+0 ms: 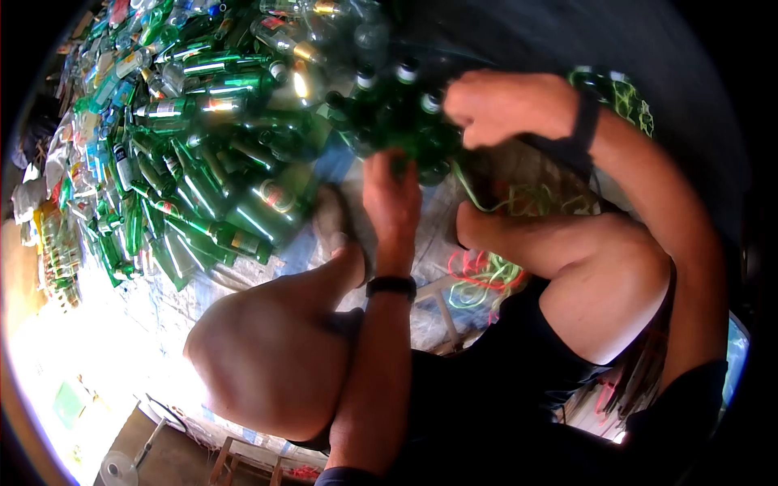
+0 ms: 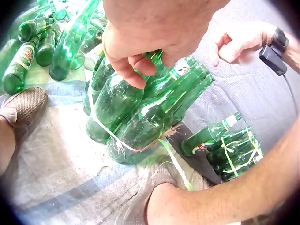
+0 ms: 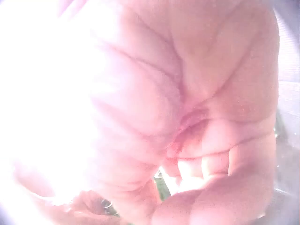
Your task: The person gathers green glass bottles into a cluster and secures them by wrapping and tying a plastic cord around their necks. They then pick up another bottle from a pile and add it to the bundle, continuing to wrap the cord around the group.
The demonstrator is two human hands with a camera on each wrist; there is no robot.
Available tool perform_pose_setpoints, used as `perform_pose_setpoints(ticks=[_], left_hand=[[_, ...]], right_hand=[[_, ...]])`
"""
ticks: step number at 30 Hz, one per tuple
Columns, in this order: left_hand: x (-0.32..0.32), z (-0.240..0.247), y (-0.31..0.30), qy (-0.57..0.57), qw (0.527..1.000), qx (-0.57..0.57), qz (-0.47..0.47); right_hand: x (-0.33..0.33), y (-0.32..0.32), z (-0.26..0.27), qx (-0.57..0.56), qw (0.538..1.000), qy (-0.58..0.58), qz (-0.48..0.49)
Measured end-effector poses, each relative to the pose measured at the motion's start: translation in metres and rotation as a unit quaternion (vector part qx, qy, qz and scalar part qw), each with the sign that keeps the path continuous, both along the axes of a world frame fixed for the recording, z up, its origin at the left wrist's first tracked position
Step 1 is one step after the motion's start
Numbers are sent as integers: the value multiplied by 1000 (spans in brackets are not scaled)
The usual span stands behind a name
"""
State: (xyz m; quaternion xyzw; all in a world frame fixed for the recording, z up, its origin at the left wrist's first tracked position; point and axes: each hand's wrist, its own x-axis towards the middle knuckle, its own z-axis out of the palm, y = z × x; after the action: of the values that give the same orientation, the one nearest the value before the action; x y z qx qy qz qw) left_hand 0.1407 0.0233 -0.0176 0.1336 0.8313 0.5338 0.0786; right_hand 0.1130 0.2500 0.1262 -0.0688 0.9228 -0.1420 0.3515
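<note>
Several green bottles (image 2: 145, 121) sit between the shoes (image 2: 30, 107), ringed by string (image 2: 116, 138). Left hand (image 2: 157, 33) lies over them, right hand (image 2: 236, 47) nearby; neither grip can be told. Slack string could let one slip.

No lettering reads; labels (image 2: 180, 71) on the green bottles (image 2: 152, 112) seem too small or blurred.

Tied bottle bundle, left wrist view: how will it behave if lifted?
Probably heavy and breakable: several glass bottles packed together. The tops may splay, as the visible cord circles the bodies, well below the mouths. Smooth, glossy sides could be slippery.
</note>
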Motion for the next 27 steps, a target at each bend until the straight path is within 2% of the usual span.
perform_pose_setpoints(ticks=[1,5,7,8,11,15,20,21,23,27], left_hand=[[0,-1,0,0,1000,5,0],[0,-4,1,11,1000,23,4],[1,-6,0,13,999,32,1],[2,-1,0,-19,999,40,-1],[2,-3,1,-2,1000,17,2],[2,-7,1,-5,1000,21,4],[2,-20,1,19,999,31,10],[2,-19,0,21,999,30,14],[2,-15,2,33,999,16,13],[2,-17,3,43,998,39,19]], right_hand=[[-2,13,5,-4,999,32,4],[23,67,30,156,977,119,-79],[48,100,20,219,959,166,-65],[60,107,15,222,959,166,-65],[84,109,3,262,943,84,-186],[112,108,-19,228,943,60,-234],[138,128,-58,125,947,110,-273],[139,128,-62,122,948,112,-270],[135,128,-65,158,925,122,-325],[122,130,-37,178,905,143,-359]])
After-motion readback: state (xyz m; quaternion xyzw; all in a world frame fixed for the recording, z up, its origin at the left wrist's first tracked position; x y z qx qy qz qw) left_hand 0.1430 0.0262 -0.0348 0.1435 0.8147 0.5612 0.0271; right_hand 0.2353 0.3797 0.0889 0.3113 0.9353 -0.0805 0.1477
